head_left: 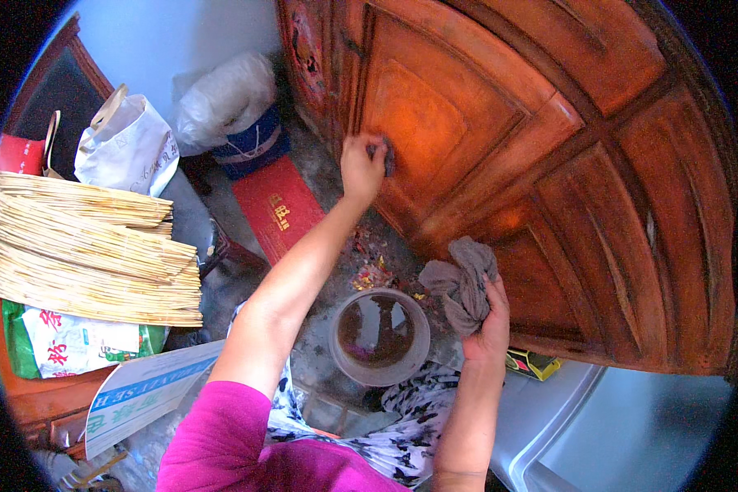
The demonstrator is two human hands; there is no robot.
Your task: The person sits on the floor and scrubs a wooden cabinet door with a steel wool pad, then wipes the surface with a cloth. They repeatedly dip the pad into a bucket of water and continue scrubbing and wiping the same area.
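Note:
My left hand is closed around a small dark wad, pressed against the carved panel of a reddish-brown wooden door. Fingers hide most of that wad, so its exact kind does not show. Crumpled grey-brown cloth is gripped in my right hand, held up close to the lower part of the door. Between my forearms stands a round bucket of murky brownish water, with light reflecting on its surface.
Paper scraps lie on the floor by the door's foot, near a red mat. A blue bucket with white plastic on top stands behind. Bundled thin sticks and a white bag crowd the left. Right is a grey plastic stool.

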